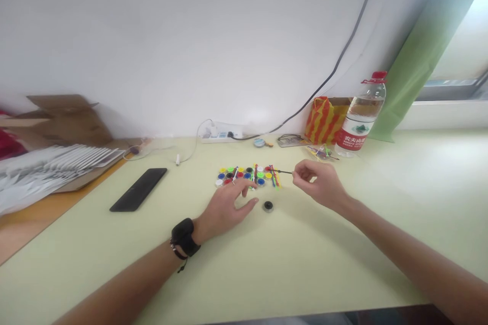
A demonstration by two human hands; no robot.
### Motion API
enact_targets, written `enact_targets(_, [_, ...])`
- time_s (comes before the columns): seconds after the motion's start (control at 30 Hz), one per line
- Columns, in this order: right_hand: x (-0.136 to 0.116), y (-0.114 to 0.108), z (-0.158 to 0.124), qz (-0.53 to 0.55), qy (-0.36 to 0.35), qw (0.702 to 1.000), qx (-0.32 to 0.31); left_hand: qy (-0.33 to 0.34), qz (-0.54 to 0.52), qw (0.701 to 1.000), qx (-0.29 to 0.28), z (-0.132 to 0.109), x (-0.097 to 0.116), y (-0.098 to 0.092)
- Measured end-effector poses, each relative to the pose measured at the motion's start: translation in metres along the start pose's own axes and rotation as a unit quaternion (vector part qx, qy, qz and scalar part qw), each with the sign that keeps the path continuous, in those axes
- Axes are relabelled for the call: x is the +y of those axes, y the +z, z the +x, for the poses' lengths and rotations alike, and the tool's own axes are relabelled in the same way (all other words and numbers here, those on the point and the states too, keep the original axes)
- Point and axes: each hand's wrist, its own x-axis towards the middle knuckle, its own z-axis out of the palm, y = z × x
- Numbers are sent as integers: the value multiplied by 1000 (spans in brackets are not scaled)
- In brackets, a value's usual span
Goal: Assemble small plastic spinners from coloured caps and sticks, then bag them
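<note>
My right hand (321, 183) pinches one end of a thin black stick (284, 171), which points left towards the coloured pieces. My left hand (224, 208) rests low over the table with thumb and fingers apart, seemingly holding nothing. Just beyond its fingers lie small round pieces (261, 182) in yellow, green, red, blue, white and black, set in rows. Thin coloured sticks (274, 177) lie on and among them; some pieces are hidden by my left hand. One black round piece with a clear rim (268, 206) sits apart, right of my left thumb.
A black phone-like slab (139, 190) lies at left, near stacked white packets (72, 162) and an opened cardboard box (72, 119). Along the wall are a power strip (219, 134), a striped bag (324, 121) and a large water bottle (362, 119).
</note>
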Motion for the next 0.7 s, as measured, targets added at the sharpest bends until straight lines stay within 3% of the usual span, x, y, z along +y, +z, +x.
enact_targets(0.1, [-6,4,-11,193,99,974,-60,-13,-36,998,47,3,5,2])
enact_targets(0.23, [-12,14,-19,310,145,928,-144,23,-94,995,-13,4,8,9])
enact_targets(0.33, [-13,18,-22,343,145,906,-200,45,-113,991,-59,2,2,15])
enact_targets(0.43, [-12,16,-22,362,143,894,-221,42,-111,993,-19,-1,-2,16])
enact_targets(0.53, [-9,11,-20,360,135,900,-205,34,-107,993,19,-3,-2,14])
enact_targets(0.7, [-4,10,-17,322,136,912,-213,44,-114,993,4,-4,0,11])
